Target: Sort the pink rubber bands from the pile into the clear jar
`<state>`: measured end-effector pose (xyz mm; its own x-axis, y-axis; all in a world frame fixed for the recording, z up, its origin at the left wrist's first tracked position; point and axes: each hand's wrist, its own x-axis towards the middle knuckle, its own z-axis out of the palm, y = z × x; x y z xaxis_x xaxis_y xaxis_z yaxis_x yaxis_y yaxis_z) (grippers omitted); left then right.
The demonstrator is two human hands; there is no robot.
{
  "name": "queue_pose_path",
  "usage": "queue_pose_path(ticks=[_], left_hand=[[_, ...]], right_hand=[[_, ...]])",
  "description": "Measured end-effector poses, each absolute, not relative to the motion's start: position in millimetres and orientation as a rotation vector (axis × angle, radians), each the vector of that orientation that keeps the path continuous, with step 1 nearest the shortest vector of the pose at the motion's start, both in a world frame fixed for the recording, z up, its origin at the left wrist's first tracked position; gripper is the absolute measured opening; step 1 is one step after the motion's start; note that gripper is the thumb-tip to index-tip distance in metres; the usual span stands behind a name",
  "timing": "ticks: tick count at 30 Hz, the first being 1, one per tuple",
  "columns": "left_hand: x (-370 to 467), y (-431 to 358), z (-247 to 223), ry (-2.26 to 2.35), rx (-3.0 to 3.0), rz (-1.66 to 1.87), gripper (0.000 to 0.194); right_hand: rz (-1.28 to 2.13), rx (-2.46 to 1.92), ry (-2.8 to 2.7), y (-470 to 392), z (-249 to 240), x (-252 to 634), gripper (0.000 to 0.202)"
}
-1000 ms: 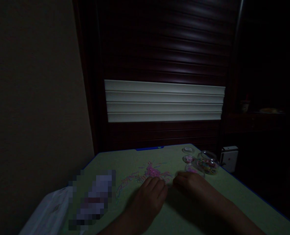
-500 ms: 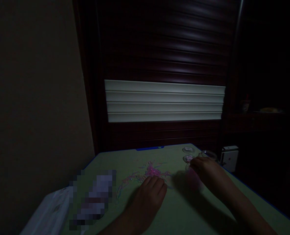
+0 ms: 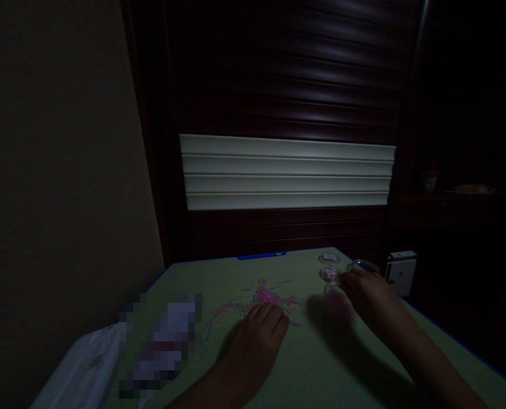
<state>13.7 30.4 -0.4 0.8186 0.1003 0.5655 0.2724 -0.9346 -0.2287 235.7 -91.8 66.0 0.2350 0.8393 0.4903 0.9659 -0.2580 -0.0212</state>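
Note:
A loose pile of pink and pale thin rubber bands (image 3: 266, 295) lies spread over the table. My left hand (image 3: 259, 335) rests at the pile's near edge, fingers bent together; what lies under the fingertips is hidden. To the right stands a clear jar (image 3: 338, 309) with pink contents. My right hand (image 3: 370, 292) hovers just above and right of its mouth, fingers pinched together. Whether the pinch holds anything cannot be made out. Behind the jar are a small round lid (image 3: 330, 274) with pink bits on it and a clear lid (image 3: 329, 259) with a white label.
Another clear round container (image 3: 364, 265) stands behind my right hand. On the left of the green table (image 3: 304, 369) are a blurred-out package (image 3: 163, 346) and a white case (image 3: 80, 369). A slatted door (image 3: 287, 173) rises behind the far edge. The light is dim.
My right hand has shifted slightly right from over the jar's mouth, so more of the rim shows. My left hand stays at the pile with little movement.

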Motion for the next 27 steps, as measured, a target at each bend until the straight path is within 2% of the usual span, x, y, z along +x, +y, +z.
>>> queue_pose_path(ticks=[8,14,19,27], left_hand=[[13.3,30.1,0.8,-0.284,-2.697,-0.851,0.018],[13.7,29.4,2.5,-0.302,-2.689,-0.829,0.018],[14.5,28.8,2.8,-0.321,-2.669,-0.836,0.019],[12.2,28.7,6.4,-0.487,-2.667,-0.816,0.024]], right_hand=[[-0.556,-2.227,-1.668,-94.3,70.3,229.8,0.025],[-0.473,-2.092,-1.668,-94.5,68.6,224.4,0.023],[-0.350,-1.885,-1.823,-91.3,65.9,211.4,0.021],[-0.282,-1.806,-2.081,-87.8,64.6,194.0,0.021]])
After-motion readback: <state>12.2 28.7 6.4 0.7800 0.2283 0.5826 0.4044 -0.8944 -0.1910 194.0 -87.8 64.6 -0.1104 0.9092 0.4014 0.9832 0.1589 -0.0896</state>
